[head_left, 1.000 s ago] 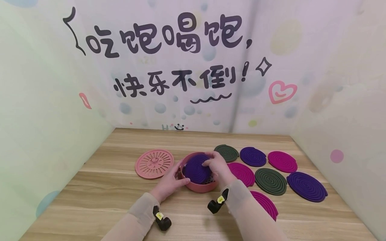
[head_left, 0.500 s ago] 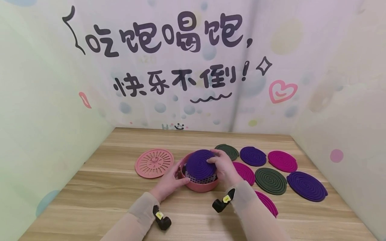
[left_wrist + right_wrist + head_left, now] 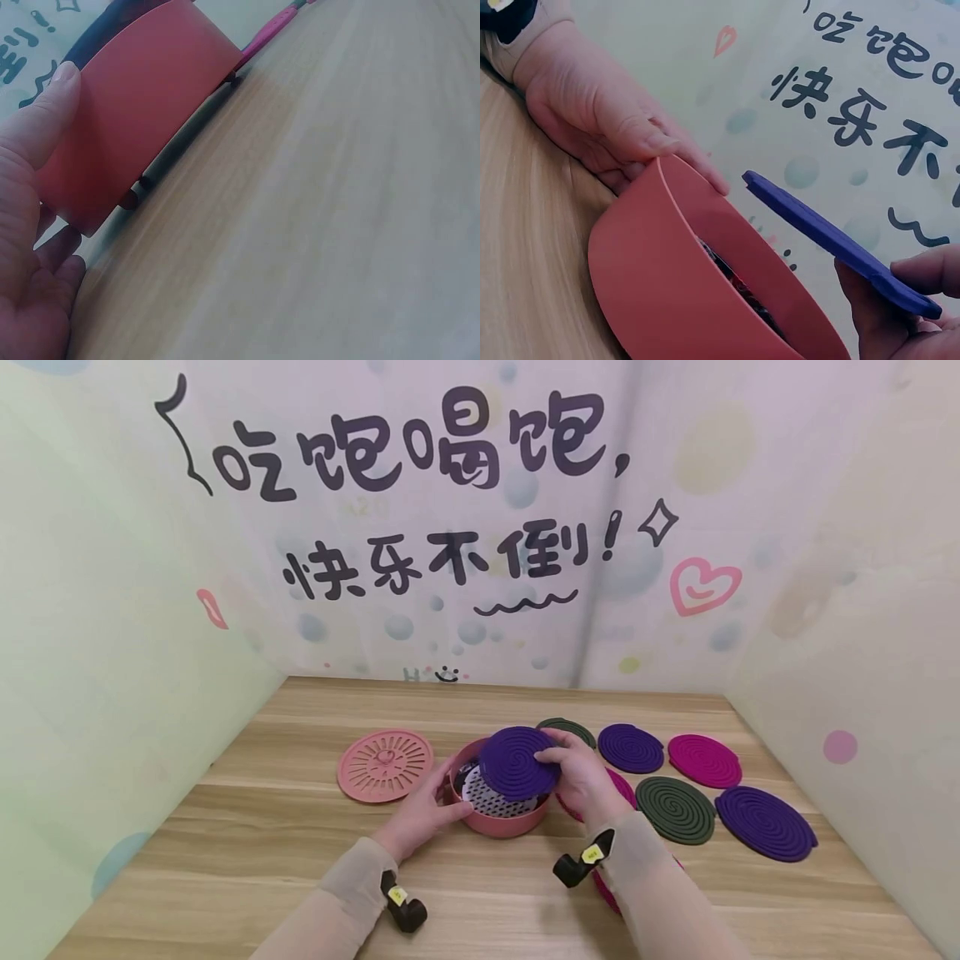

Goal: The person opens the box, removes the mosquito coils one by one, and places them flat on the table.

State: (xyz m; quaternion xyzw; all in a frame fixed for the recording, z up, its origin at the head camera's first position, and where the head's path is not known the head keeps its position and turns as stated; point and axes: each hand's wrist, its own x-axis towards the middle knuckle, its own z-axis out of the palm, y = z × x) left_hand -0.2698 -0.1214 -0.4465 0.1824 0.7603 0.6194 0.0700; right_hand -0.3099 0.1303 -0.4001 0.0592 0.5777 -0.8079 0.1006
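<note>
My left hand [image 3: 422, 818] holds the left side of a pink round box [image 3: 501, 828], thumb at the front and fingers round the far side. Inside the box shows a perforated pale plate [image 3: 491, 798]. Between thumb and fingers, my right hand [image 3: 583, 774] pinches the right edge of a purple mosquito coil [image 3: 508, 766]. The coil hangs tilted over the box, covering part of its opening. In the right wrist view the purple coil [image 3: 817, 234] appears edge-on, apart from the box rim. Small feet lift the box [image 3: 150, 90] off the table in the left wrist view.
A slotted pink lid [image 3: 367, 777] lies left of the box. To the right lie several flat spiral coils, among them a purple one [image 3: 630, 748], a magenta one [image 3: 703, 762] and a green one [image 3: 675, 810]. My right forearm partly covers a magenta coil [image 3: 606, 893] in front.
My right hand has drawn the purple coil up and to the right, out of the box, uncovering more of the perforated plate. The left hand has stayed on the box.
</note>
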